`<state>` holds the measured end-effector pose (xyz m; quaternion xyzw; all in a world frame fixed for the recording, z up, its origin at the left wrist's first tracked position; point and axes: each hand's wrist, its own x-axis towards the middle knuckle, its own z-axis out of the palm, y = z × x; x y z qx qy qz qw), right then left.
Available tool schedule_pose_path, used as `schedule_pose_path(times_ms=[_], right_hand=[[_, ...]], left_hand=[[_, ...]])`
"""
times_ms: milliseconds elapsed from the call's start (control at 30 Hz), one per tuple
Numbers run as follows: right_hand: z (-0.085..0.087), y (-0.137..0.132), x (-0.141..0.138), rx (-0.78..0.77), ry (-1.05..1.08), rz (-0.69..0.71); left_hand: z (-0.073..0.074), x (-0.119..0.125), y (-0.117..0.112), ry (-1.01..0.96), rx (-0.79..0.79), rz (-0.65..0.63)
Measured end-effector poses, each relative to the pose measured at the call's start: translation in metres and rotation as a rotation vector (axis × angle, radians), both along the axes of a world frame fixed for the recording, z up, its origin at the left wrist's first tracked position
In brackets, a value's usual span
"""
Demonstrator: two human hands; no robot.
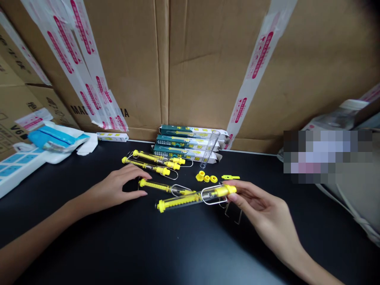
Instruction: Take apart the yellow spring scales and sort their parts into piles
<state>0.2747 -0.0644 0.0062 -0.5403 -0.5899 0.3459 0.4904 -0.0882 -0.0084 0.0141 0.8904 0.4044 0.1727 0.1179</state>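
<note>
Between the thumb and fingers of my right hand (264, 213) is the yellow end of a clear tubular spring scale (181, 200), tilted slightly with its other end pointing left. A wire hook lies along the tube. My left hand (121, 186) has thumb and fingers apart around the left end of a second spring scale (157, 185), which lies on the table partly behind the held one. I cannot tell whether the fingers touch it. Behind them are several more spring scales, the nearest (145, 165) close to my left fingertips.
Yellow caps and rings (207, 178), a flat yellow piece (230, 177), bent wires (234, 213) and a clear tube (210, 149) lie behind or near my right hand. Printed boxes (184, 152) stand before a cardboard wall (202, 79). A power strip (18, 170) is left, a bag (353, 194) right.
</note>
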Motion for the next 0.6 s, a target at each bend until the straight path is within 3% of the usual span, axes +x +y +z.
schedule_pose_path(times_ms=[300, 400, 600], right_hand=[[0.003, 0.002, 0.002, -0.045, 0.059, 0.003], [0.003, 0.003, 0.002, -0.056, 0.056, -0.003], [0.001, 0.003, -0.002, -0.043, 0.108, 0.002]], left_hand=[[0.009, -0.040, 0.021, 0.153, 0.278, 0.035], [0.013, -0.050, 0.025, 0.165, 0.300, 0.044], [0.022, -0.038, 0.014, 0.164, 0.498, 0.087]])
